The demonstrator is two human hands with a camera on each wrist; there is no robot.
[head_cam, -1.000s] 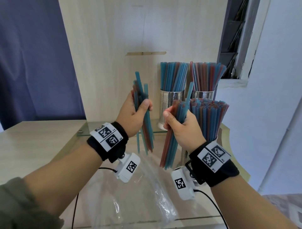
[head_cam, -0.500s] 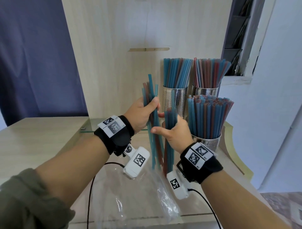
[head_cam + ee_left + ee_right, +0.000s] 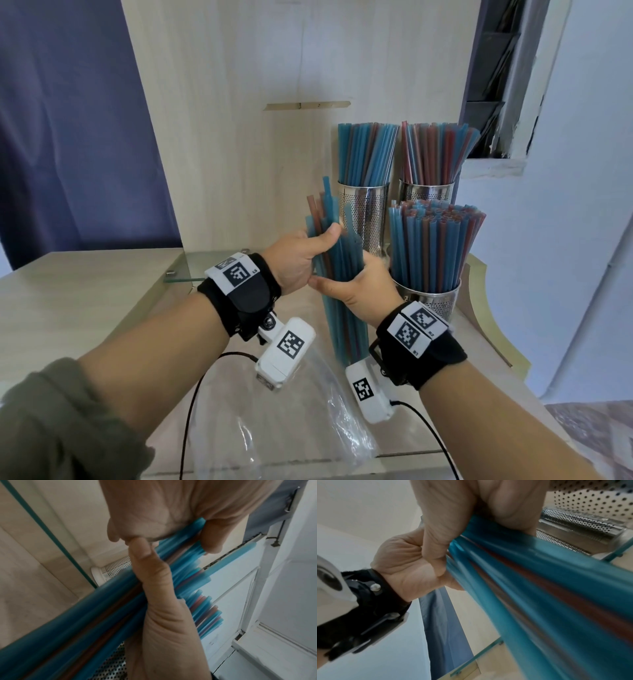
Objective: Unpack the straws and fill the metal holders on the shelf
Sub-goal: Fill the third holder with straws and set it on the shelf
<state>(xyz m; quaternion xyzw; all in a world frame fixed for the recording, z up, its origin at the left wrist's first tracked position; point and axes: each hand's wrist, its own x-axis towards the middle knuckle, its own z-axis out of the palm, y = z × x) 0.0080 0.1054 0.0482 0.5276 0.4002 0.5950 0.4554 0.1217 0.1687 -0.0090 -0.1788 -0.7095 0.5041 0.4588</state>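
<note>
One bundle of blue and red straws (image 3: 343,310) stands upright between my hands, left of the holders. My left hand (image 3: 298,263) grips its upper part, thumb across the front. My right hand (image 3: 361,289) grips it just below, thumb pointing at the left hand. In the left wrist view the left hand (image 3: 171,513) wraps the straws (image 3: 85,615) and the right thumb (image 3: 154,582) crosses them. In the right wrist view the right hand (image 3: 471,507) holds the straws (image 3: 539,588). Three perforated metal holders, front (image 3: 430,301), back left (image 3: 363,216) and back right (image 3: 426,192), are packed with straws.
A crumpled clear plastic bag (image 3: 274,418) lies on the wooden table under my wrists. A glass shelf (image 3: 191,270) juts out at the back by the wooden panel. The table's curved edge (image 3: 479,294) runs behind the front holder. Camera cables trail near the table's front edge.
The hands held two separate bundles apart. They have come together, and the straws now form one bundle gripped by both hands, lower and left of the front holder.
</note>
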